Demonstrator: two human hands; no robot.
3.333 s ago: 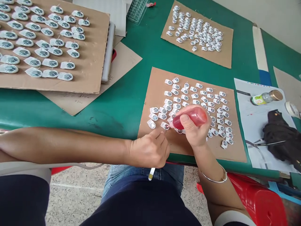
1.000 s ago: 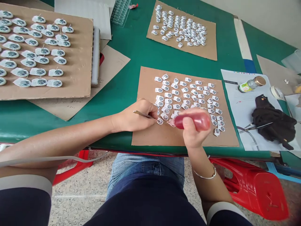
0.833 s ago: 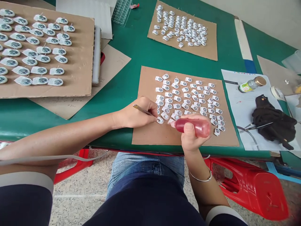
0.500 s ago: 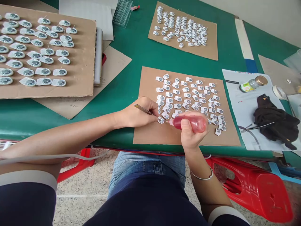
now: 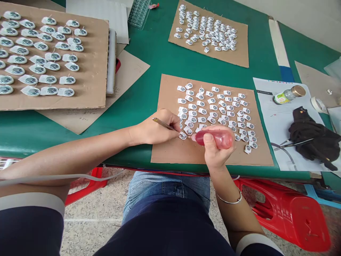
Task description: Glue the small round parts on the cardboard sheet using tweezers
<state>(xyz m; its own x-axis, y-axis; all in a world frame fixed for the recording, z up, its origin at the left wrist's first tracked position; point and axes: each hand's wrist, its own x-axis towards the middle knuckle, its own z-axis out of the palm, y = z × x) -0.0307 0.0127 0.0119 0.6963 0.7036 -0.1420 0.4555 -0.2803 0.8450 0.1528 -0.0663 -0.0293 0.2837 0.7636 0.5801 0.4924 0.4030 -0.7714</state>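
"Fingers of the left hand [image 5: 161, 128] are pinched together on a thin metal tool [image 5: 160, 123]. Can you see its tip?"

"Barely. It points down at a white piece [image 5: 183, 136] near the left end of the front row, but I can't tell whether it touches. The grip hides the tool's lower part."

"And the right hand [image 5: 217, 152]?"

"Clamped around a red bottle [image 5: 215, 139], thumb on the near side, the other fingers mostly hidden behind. The bottle is tipped nearly flat, its nozzle [image 5: 193, 137] toward the left hand."

"Is the nozzle on that piece?"

"Just beside it; the very end is too small to make out. More pieces lie in rough rows on the same cardboard [image 5: 173, 153], and both hands hide some. The marks on their round faces are too fine to read."

"What about the bigger board [image 5: 93, 80], over to the left?"

"Cut off at the side, so I can't see all the pieces it carries. On the far board [image 5: 241, 59] they crowd so closely that they run together."

"And that black cloth [image 5: 311, 133]?"

"Bunched on a printed sheet [image 5: 266, 121], near a small jar [image 5: 285, 96]. The cloth covers part of the sheet, and the print I can see is too small to read."
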